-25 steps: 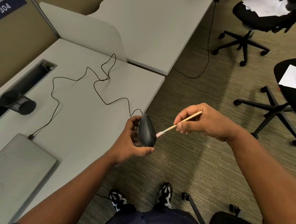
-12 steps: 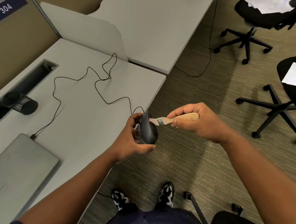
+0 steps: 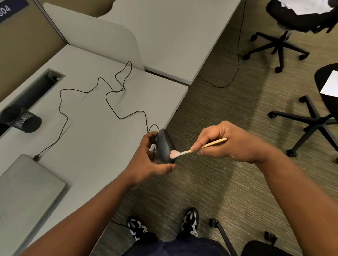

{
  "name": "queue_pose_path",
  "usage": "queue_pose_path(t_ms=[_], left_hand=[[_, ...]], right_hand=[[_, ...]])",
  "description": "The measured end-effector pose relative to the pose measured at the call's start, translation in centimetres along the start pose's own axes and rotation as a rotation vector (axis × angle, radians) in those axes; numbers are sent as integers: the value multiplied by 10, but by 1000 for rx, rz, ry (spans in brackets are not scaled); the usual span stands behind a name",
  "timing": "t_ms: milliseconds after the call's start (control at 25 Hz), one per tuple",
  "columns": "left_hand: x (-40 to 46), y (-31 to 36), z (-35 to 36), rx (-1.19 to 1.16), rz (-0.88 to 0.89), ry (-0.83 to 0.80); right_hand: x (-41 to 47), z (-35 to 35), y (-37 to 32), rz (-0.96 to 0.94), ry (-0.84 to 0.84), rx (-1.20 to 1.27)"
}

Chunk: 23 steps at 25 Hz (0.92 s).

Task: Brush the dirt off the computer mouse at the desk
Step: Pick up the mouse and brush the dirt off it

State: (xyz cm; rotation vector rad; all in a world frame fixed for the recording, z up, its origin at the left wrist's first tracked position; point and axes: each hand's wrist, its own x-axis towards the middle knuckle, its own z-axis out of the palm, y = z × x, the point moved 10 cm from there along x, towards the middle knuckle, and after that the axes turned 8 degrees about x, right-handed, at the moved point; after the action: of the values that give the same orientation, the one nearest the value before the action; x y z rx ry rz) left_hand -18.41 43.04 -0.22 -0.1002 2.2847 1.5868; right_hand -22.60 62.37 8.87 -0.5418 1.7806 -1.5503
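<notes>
Gripping the mouse (image 3: 164, 147) — left hand (image 3: 148, 162); right hand (image 3: 228, 145) pinching brush (image 3: 200, 148), bristles touching it.

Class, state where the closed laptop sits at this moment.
In the head view, the laptop lies at lower left on the desk, nearer the person than the black mesh cup, a cable plugged into its far edge.

Brush (image 3: 200, 147) bristles against mouse (image 3: 164, 146), each in one hand.

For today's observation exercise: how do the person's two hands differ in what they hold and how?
The left hand wraps the black mouse; the right hand pinches a thin wooden brush. The left sits at the desk edge, the right over carpet. Both grip something.
</notes>
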Motion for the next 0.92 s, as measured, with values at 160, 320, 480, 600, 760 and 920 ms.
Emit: queue_pose_path(t_ms=[160, 320, 480, 600, 760, 920], left_hand=[[1, -2, -2, -18, -9, 19], [-1, -1, -2, -34, -10, 22], [0, -2, -1, -28, -31, 30], [0, -3, -1, -2, -32, 29], [-2, 0, -5, -23, -34, 60], [0, -1, -5, 27, -39, 69]], right_hand=[[1, 4, 8, 68, -11, -26], [1, -4, 14, 121, 84, -33], [-1, -16, 2, 0, 246, 109], [0, -17, 2, -56, 287, 159], [3, -12, 9, -13, 246, 117], [2, -13, 6, -27, 243, 113]])
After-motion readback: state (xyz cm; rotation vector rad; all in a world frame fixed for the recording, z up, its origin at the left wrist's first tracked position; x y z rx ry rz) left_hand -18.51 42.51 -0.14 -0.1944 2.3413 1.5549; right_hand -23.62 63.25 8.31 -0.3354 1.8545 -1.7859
